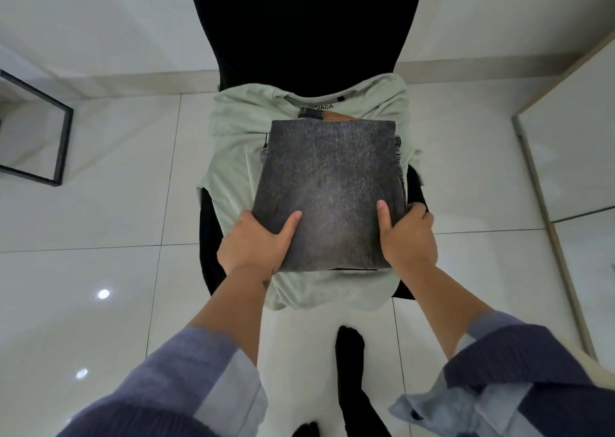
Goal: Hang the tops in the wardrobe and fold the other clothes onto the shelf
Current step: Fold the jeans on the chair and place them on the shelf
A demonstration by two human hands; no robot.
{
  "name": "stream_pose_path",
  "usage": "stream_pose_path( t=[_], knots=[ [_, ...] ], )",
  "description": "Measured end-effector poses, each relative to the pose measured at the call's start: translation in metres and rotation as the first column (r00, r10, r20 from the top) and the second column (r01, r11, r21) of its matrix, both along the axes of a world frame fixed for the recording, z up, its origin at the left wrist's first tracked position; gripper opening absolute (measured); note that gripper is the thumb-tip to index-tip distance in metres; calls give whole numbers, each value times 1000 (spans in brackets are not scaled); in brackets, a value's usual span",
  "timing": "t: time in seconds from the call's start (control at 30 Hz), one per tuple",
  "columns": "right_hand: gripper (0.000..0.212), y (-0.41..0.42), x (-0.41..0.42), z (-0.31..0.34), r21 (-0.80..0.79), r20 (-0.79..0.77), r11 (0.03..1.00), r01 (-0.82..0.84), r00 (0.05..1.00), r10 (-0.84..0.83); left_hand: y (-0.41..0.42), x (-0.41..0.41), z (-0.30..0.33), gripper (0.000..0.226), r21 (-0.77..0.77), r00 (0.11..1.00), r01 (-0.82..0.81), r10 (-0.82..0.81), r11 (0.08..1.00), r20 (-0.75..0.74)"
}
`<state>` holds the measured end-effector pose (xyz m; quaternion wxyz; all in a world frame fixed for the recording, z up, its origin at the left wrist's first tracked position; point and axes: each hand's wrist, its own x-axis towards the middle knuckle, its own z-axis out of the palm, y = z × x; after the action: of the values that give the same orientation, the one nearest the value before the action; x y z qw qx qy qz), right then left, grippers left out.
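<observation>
Two hands are gripping one folded garment. The left hand (256, 240) is holding the near-left corner of the folded jeans (329, 190), thumb lying on top and fingers curled beneath, out of sight. The right hand (407, 237) is holding the near-right corner in the same manner, thumb on top, fingertips wrapping round the right edge.

The jeans are sitting at the centre of the frame, on a pale green T-shirt (239, 157) that is spread over the seat of a black chair (299, 27). From the hands, the bundle is extending toward 12 o'clock; its long axis is running from 6 to 12. Both hands are lying equally near, one at 7 o'clock and one at 5 o'clock of the bundle, so neither is holding an advantage.

The jeans are showing as a flat, squared package of dark grey, washed denim, paler toward the near end. A tan waistband patch (336, 116) is peeking out at the far edge. The layers are appearing even, though the underside is hidden.

Judgement: the fold is appearing complete, and the bundle is standing ready for lifting to the shelf, which is not in view. The T-shirt is remaining to be hung. A white tiled floor (100, 237) is surrounding the chair.
</observation>
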<state>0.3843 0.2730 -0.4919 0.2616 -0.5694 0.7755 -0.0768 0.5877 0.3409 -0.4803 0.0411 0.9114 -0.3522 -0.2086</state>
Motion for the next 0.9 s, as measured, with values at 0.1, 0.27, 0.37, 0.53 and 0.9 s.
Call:
stream_pose_path(
  t=[0.1, 0.27, 0.37, 0.53, 0.9],
  knots=[
    [65, -2, 2, 7, 39, 4, 996, 80, 997, -81, -2, 9, 11, 89, 114, 996, 68, -74, 991, 51],
    [53, -1, 6, 31, -22, -17, 999, 40, 999, -40, 0, 9, 39, 79, -14, 979, 123, -119, 992, 167],
    [45, 8, 2, 59, -124, -54, 992, 17, 998, -24, 5, 3, 64, 73, -77, 963, 189, -169, 979, 211],
    [42, 37, -32, 119, -240, -39, 968, 77, 995, -89, 17, -26, 121, 69, -195, 943, 284, -236, 939, 236],
    [40, 145, -204, 283, -360, -9, 857, 369, 917, -399, 54, -189, 273, 63, -343, 799, 600, -562, 722, 215]
  ],
)
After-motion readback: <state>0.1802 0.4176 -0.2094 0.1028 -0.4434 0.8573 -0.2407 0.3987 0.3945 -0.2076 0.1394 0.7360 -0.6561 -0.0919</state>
